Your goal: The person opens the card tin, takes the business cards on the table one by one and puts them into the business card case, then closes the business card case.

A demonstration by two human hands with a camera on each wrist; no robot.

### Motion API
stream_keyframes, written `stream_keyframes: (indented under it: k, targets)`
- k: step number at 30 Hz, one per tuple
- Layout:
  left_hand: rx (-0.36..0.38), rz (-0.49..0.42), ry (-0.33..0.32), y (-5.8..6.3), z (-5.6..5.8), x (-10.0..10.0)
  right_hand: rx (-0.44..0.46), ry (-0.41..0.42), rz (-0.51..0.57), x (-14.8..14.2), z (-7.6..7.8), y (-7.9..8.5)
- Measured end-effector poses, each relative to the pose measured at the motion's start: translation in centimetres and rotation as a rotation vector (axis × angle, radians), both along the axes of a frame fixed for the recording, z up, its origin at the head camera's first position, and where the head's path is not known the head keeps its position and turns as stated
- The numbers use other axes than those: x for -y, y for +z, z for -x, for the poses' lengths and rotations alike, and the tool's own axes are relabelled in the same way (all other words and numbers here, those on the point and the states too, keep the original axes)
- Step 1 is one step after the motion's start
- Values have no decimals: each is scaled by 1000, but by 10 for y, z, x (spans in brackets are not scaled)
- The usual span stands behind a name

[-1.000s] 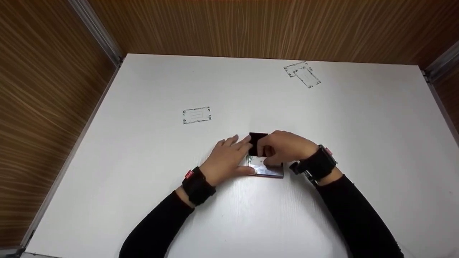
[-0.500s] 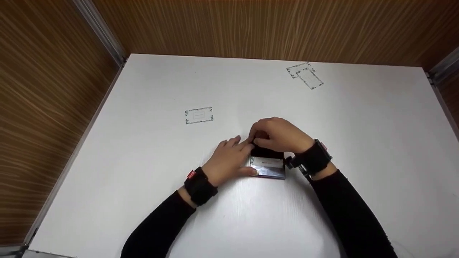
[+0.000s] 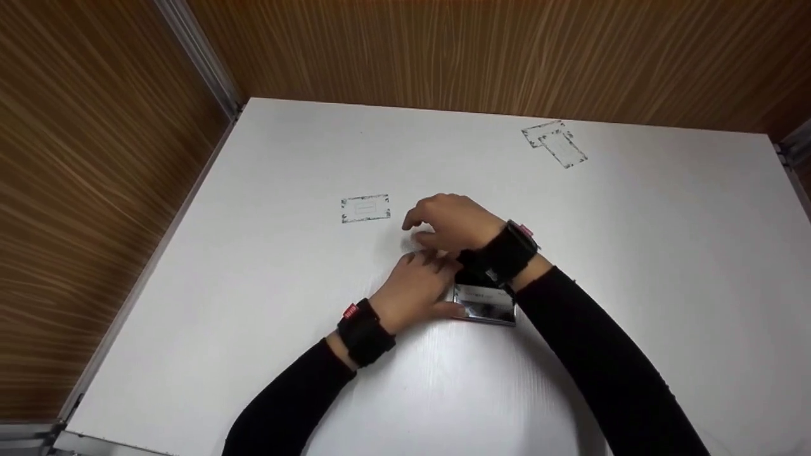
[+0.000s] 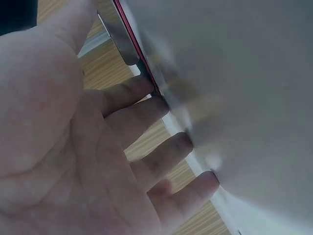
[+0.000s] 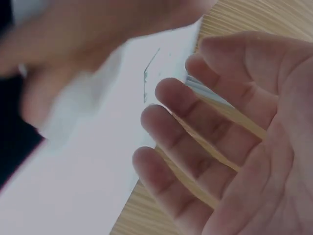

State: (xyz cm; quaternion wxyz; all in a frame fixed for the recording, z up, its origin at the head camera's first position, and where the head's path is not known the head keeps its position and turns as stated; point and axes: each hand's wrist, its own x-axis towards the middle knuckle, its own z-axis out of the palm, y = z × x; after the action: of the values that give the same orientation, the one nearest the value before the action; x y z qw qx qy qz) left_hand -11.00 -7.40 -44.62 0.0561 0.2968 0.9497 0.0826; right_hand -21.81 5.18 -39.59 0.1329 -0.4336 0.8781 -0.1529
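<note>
A small flip-open card case (image 3: 485, 311), with a black lid lining and a shiny metal front, lies opened on the white table. A printed card (image 3: 478, 294) shows inside it. My left hand (image 3: 413, 292) rests at the case's left side, thumb on its near-left corner. In the left wrist view, that hand's straight fingers (image 4: 155, 159) touch the table, some at the case's red edge (image 4: 134, 39). My right hand (image 3: 457, 223) hovers past the left fingers, loosely bent. No object shows at its fingers (image 5: 168, 132) in the right wrist view. The right wrist hides part of the lid.
A single bordered card (image 3: 366, 208) lies left of my right hand. Two overlapping cards (image 3: 562, 149) lie near the table's back edge. Wood-patterned panels (image 3: 443, 57) stand behind the table and at its sides.
My right hand has moved from over the case, up and to the left beyond the left fingers. The left hand stays beside the case. The whole head view has shifted slightly.
</note>
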Motion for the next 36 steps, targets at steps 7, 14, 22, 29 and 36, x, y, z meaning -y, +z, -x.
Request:
stream_keyframes:
  k: [7, 14, 22, 29, 36]
  targets:
    - [-16, -18, -9, 0, 0, -1, -34, 71, -158, 34, 18, 4]
    - [-22, -29, -9, 0, 0, -1, -86, 137, -283, 54, 23, -5]
    - [-16, -9, -10, 0, 0, -4, -31, 123, -310, 47, 30, -13]
    - [15, 1, -5, 1, 0, -4, -54, 98, -295, 32, 39, -15]
    - [42, 22, 10, 1, 0, 0, -58, 38, -294, 14, 46, -13]
